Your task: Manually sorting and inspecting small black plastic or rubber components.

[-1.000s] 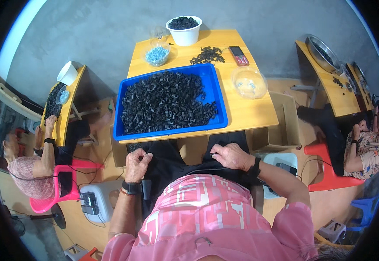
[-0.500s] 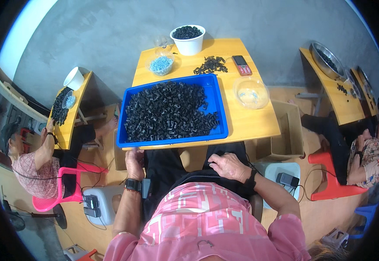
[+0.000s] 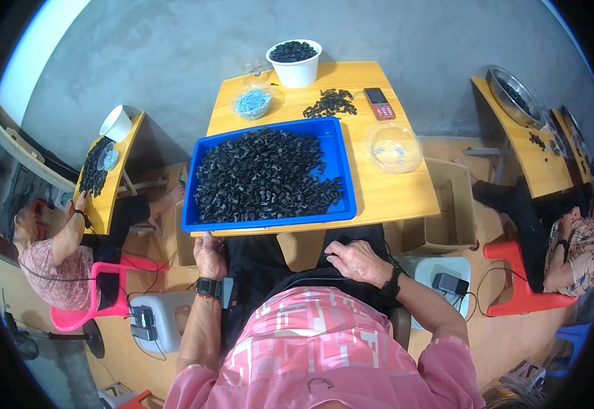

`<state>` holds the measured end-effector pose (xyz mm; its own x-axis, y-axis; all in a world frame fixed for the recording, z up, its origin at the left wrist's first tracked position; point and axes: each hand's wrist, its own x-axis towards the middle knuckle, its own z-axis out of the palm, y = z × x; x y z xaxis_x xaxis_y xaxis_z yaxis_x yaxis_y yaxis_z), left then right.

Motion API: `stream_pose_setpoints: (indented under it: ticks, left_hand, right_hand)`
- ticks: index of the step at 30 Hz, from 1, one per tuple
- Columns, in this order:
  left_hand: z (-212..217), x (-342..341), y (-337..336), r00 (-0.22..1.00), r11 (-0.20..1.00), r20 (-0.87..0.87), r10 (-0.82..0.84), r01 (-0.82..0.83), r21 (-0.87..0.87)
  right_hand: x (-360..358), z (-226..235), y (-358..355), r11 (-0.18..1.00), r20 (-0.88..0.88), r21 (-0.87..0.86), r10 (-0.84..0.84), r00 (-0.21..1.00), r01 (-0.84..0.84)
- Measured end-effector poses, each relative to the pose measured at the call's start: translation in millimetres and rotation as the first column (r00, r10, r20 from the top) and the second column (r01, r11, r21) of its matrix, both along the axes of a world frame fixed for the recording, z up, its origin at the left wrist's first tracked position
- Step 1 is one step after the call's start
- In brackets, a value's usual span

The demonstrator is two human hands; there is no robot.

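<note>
My left hand [image 3: 210, 256] is at the near left edge of the table, just below the blue tray [image 3: 349, 178]; its fingers are partly hidden, so their grip is unclear. A heap of small black clip-like parts [image 3: 263, 174] fills most of the tray, leaving blue bottom showing on the right. On my right thigh lies my right hand [image 3: 357, 262], its fingers curled closed near the dark trousers. Whatever those fingers may hold cannot be made out. I wear a dark band on each wrist.
Beyond the tray on the wooden table [image 3: 385, 194] stand a white bucket [image 3: 295, 73] of black parts, a bowl of blue pieces [image 3: 252, 102], loose black parts [image 3: 330, 103], a red phone [image 3: 379, 103] and a clear bowl [image 3: 394, 147]. Cardboard box [image 3: 440, 225] lower right. People sit both sides.
My left hand has shifted very slightly at the table edge. My right hand and the tray stay put. The person on the left has moved a hand slightly.
</note>
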<state>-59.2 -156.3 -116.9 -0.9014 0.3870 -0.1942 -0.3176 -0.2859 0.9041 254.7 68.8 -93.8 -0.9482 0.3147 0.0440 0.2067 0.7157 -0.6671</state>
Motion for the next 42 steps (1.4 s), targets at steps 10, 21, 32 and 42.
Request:
stream_pose_setpoints:
  ticks: [10, 21, 32, 42]
  left_hand:
    - [-5.9, -1.2, -3.0, 1.000, 0.999, -0.003, -0.016, 0.016, -0.045]
    - [41.1, 50.3, -3.9, 0.319, 0.414, -0.397, -0.861, -0.014, -0.910]
    - [21.9, 28.3, 14.4, 0.245, 0.571, -0.527, -0.814, 0.169, -0.803]
    - [72.3, 76.8, -31.2, 0.039, 0.145, -0.161, -0.986, 0.676, -0.722]
  right_hand:
    - [-0.8, 12.9, 0.5, 0.999, 0.010, -0.021, -0.043, 0.999, 0.043]
    - [17.0, 46.9, -21.7, 0.952, -0.053, -0.294, -0.098, 0.994, 0.078]
    - [11.8, 57.1, -39.3, 0.964, -0.033, -0.232, -0.138, 0.990, 0.126]
    - [12.6, 70.0, -61.1, 0.992, 0.003, -0.104, -0.070, 0.998, 0.070]
